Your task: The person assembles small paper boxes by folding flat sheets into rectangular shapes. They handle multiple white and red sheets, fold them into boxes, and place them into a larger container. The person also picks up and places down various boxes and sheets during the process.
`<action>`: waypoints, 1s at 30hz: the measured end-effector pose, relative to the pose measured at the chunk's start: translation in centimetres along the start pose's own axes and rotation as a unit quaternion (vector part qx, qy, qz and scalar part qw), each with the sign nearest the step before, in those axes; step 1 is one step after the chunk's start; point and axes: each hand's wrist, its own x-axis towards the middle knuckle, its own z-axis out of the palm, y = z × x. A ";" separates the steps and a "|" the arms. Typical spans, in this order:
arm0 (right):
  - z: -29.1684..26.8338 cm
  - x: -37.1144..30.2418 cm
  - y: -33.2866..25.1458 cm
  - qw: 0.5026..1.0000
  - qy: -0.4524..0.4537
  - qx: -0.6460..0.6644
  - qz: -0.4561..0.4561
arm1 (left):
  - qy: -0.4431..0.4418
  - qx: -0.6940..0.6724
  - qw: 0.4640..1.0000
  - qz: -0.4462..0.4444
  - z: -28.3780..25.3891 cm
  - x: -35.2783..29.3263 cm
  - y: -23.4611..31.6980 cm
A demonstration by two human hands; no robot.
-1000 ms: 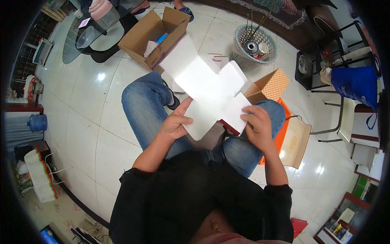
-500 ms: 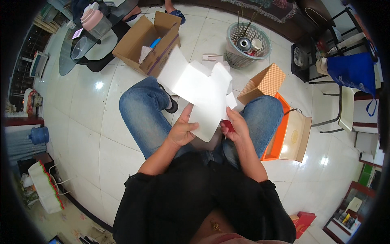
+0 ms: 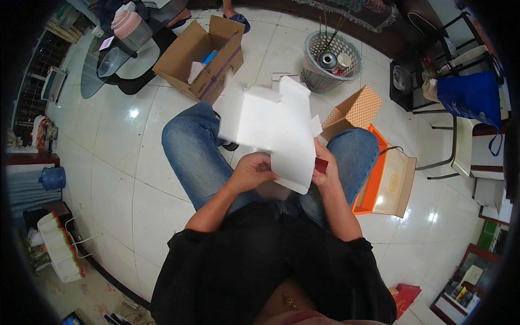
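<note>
Between my knees I hold up an unfolded white cardboard box [image 3: 271, 119] with flaps along its edges. My left hand [image 3: 252, 172] grips its lower left edge, the thumb lying near the bottom corner. On the opposite edge my right hand [image 3: 326, 167] is closed around the cardboard, its fingers partly hidden behind it. A small dark red piece [image 3: 321, 164] shows at the right hand's fingers; whether it is part of the box I cannot tell. Just past my right knee stands a checkered orange-and-white box [image 3: 357, 111].
An open brown carton [image 3: 189, 59] sits ahead on the left, near a glass table [image 3: 89, 73]. A grey-green plastic basket [image 3: 331, 78] holds a metal pot and sticks. Right of my knee lies an open orange box [image 3: 370, 189]. Another person's slippered foot [image 3: 236, 21] is beyond the carton.
The white cardboard has turned and shifted to the right, with its broad side now more upright. Both hands moved slightly right with it, the left fingers curling in more.
</note>
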 end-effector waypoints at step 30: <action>3.0 -0.9 1.2 0.994 -0.042 0.099 0.019 | -0.035 -0.466 0.883 -0.054 0.4 1.4 -0.8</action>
